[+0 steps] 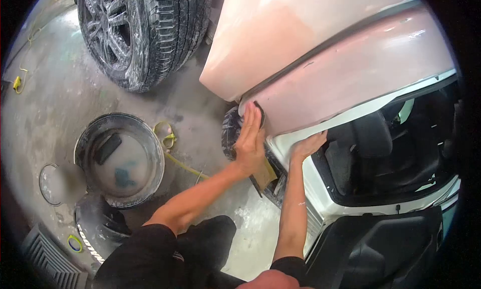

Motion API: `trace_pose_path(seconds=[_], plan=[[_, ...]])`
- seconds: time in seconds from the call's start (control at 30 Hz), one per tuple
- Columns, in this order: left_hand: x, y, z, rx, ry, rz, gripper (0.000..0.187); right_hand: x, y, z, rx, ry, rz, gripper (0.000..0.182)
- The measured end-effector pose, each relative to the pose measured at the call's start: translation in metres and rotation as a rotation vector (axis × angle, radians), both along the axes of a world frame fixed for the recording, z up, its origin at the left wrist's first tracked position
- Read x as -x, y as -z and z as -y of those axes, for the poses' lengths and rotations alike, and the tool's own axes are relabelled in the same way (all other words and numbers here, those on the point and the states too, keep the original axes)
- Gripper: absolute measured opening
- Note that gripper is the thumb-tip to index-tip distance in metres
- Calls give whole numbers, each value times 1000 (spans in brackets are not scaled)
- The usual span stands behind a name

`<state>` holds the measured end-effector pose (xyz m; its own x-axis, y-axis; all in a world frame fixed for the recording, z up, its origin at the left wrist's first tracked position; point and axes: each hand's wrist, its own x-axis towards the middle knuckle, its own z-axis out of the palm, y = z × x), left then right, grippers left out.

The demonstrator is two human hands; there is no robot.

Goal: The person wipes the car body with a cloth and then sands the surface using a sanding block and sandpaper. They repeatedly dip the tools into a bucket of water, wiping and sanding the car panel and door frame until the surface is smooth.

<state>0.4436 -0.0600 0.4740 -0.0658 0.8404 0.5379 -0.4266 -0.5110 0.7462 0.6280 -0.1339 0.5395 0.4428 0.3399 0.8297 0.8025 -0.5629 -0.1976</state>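
My left hand (249,144) lies against the lower corner of the pinkish, sanded-looking car panel (340,83), its fingers stretched out together. Beneath those fingers a dark thin pad (259,112) shows at their edge, pressed to the panel; most of it is hidden. My right hand (309,145) rests on the white frame of the car's door opening (285,141), fingers extended over the edge by the dark interior, with nothing visible in them. Just below my left hand is a tan piece (265,174), and a black tire (230,131) is partly covered.
A round black tub (82,138) of cloudy water holds a dark block (107,148) and a dark cloth-like piece (124,177). A loose wheel (145,33) stands at the upper left. A yellow hose (181,164) crosses the wet floor. The open car door (371,249) is at lower right.
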Motion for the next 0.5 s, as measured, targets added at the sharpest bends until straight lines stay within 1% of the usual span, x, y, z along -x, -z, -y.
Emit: trace_pose_path(seconds=[0.03,0.07,0.1,0.17,0.23,0.27,0.3,0.33,0.4,0.43,0.47,0.5], plan=[[2,-25,-6,36,-6,39,57,5,-1,-1,23,-2,34,55],[5,-48,-16,-38,-36,55,56,8,5,3,58,0,58,54],[7,-69,-29,-113,-67,72,56,3,13,5,30,-19,47,53],[9,-63,-28,-204,-43,110,53,-11,17,9,-49,-55,37,51],[1,-11,-10,-44,18,40,52,-1,2,2,77,33,95,51],[2,6,-2,47,58,-3,51,6,0,3,150,87,114,51],[4,4,-3,47,50,-9,51,6,-1,2,119,63,123,52],[7,-15,-13,-22,12,25,51,5,-1,-1,94,35,132,54],[19,-68,-33,-133,-46,70,52,3,11,5,45,-5,90,56],[21,-80,-38,-138,-35,66,53,-1,13,4,2,-26,56,57],[23,-70,-33,-106,-15,37,53,-4,12,5,-46,-47,23,58],[22,-50,-29,-94,-4,17,53,-3,8,4,-40,-48,32,58]])
